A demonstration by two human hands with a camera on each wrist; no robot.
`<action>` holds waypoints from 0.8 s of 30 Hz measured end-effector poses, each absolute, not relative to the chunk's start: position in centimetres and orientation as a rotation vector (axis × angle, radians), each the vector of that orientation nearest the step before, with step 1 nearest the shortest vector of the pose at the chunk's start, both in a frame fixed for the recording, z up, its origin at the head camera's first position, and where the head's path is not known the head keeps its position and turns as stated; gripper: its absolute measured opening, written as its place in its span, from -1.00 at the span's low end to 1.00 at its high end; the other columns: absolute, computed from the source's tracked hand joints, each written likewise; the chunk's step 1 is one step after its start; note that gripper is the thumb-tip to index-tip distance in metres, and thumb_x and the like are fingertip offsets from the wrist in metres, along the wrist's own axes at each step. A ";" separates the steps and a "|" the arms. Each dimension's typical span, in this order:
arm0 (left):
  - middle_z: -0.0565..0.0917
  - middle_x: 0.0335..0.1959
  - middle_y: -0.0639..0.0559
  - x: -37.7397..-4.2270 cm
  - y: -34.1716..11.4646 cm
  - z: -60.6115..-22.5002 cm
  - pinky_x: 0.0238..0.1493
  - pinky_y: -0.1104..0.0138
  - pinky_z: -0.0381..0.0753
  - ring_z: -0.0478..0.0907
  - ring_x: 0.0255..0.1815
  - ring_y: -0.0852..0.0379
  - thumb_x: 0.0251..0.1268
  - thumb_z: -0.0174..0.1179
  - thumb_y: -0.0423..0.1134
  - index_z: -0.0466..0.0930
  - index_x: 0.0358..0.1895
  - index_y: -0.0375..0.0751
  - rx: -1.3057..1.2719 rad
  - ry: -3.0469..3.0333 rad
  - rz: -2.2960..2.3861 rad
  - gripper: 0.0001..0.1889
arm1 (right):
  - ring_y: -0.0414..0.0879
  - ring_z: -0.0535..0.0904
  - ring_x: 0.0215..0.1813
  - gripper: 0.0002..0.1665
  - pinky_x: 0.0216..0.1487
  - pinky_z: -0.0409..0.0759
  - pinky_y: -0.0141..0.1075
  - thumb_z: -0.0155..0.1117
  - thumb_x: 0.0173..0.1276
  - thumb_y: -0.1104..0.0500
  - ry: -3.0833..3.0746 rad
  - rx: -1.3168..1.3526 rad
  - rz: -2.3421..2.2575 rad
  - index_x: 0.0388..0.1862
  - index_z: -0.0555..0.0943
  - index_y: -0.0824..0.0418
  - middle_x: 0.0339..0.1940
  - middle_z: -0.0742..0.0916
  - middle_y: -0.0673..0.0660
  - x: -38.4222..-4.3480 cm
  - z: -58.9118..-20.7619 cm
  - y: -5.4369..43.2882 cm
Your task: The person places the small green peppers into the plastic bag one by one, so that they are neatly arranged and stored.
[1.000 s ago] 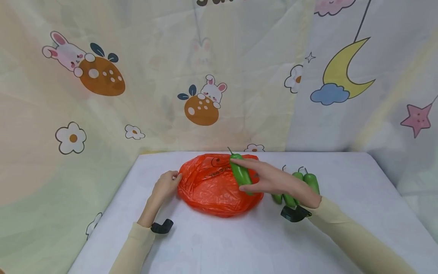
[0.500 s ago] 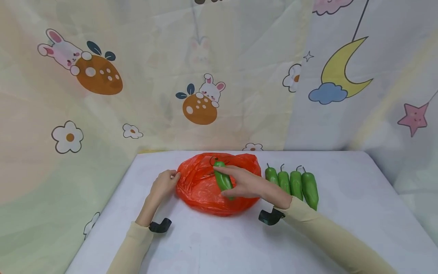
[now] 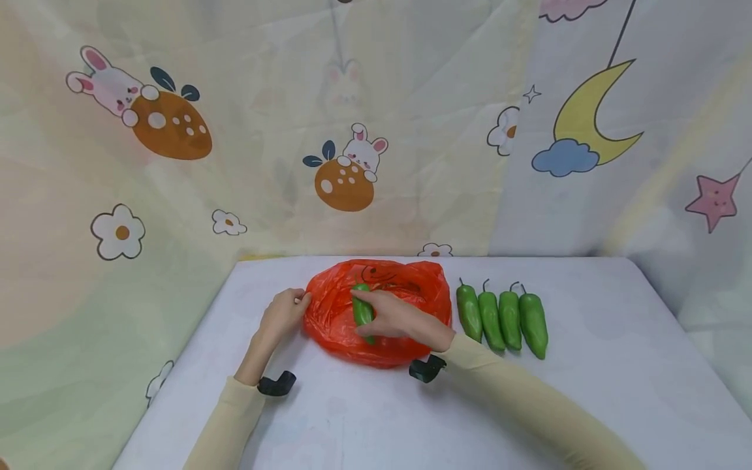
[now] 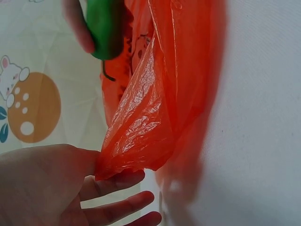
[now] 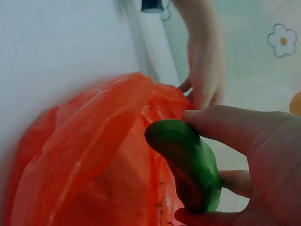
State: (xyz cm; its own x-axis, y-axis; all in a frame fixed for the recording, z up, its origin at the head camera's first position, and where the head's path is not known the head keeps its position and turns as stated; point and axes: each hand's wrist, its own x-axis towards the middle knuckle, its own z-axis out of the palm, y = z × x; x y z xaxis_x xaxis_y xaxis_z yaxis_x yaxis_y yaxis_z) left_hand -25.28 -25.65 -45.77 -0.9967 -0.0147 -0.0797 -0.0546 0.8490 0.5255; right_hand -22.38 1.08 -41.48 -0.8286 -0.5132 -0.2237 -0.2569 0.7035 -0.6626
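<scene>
Peppers [image 3: 508, 321], four green ones, lie side by side on the white worktop [image 3: 352, 418], right of a crumpled red plastic bag [image 3: 331, 339], their stems toward the far side. A fifth green pepper [image 3: 363, 312] is held up over the bag, its stem end far and its tip near. The person's right hand [image 3: 395, 316] has it clamped between thumb and fingers, reaching in from the right; I can't tell whether the pepper touches the plastic. At the bag's left edge, the left hand [image 3: 284, 312] pinches the film between thumb and forefinger, the other fingers held clear of it and slightly spread. Both arms wear pale yellow sleeves [image 3: 505, 385]. Past the worktop's far edge hangs a pale cloth [image 3: 435, 196] printed with rabbits, flowers and a yellow moon.
</scene>
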 end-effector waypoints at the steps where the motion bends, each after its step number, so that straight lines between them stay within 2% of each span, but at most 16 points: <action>1: 0.58 -0.46 -0.04 -25.3 -25.7 -45.7 -0.45 0.33 0.37 0.46 -0.41 0.08 0.53 0.02 -0.09 0.66 0.02 -0.31 -0.060 2.951 0.840 -0.64 | -0.01 0.42 0.20 -0.02 -0.05 0.67 -0.19 0.47 0.26 -0.04 2.527 -0.583 -0.886 0.59 0.21 -0.17 0.34 0.50 0.11 -22.6 -41.8 0.6; 7: 0.56 -0.47 -0.03 -25.1 -25.8 -45.3 -0.44 0.32 0.35 0.45 -0.40 0.06 0.52 0.03 -0.09 0.68 -0.02 -0.30 -0.070 2.951 0.823 -0.65 | 0.07 0.38 0.27 -0.04 -0.03 0.66 -0.17 0.46 0.26 -0.07 2.606 -0.539 -0.799 0.58 0.22 -0.14 0.41 0.46 0.20 -23.4 -43.7 -1.8; 11: 0.56 -0.48 -0.02 -25.1 -25.8 -45.4 -0.45 0.31 0.34 0.45 -0.40 0.07 0.51 0.03 -0.10 0.68 -0.05 -0.30 -0.047 2.946 0.831 -0.65 | 0.15 0.32 0.42 -0.04 0.11 0.63 -0.05 0.45 0.26 -0.10 2.660 -0.521 -0.764 0.58 0.23 -0.14 0.47 0.43 0.21 -23.5 -44.1 -2.6; 19: 0.57 -0.47 -0.02 -25.0 -25.6 -45.8 -0.45 0.32 0.34 0.45 -0.41 0.08 0.51 0.03 -0.09 0.68 -0.01 -0.31 -0.049 2.949 0.836 -0.64 | 0.25 0.13 0.59 -0.03 0.39 0.37 0.20 0.44 0.26 -0.10 2.680 -0.460 -0.786 0.59 0.22 -0.11 0.57 0.32 0.24 -23.3 -44.5 -3.2; 24: 0.57 -0.48 -0.02 -25.2 -25.3 -45.7 -0.44 0.32 0.36 0.46 -0.40 0.07 0.51 0.03 -0.09 0.68 0.00 -0.30 -0.048 2.953 0.847 -0.64 | 0.24 0.05 0.63 -0.03 0.44 0.28 0.24 0.44 0.27 -0.08 2.672 -0.407 -0.767 0.59 0.20 -0.13 0.61 0.24 0.23 -23.1 -45.0 -3.4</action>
State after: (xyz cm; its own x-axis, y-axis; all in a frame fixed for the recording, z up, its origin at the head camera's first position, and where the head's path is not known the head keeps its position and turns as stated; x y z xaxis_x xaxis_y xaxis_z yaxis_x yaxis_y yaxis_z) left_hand -25.16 -25.35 -45.67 -0.9971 -0.0111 -0.0752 -0.0492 0.8477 0.5281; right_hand -23.13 -3.40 -44.97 -0.9044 -0.3573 -0.2332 -0.1791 0.8141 -0.5524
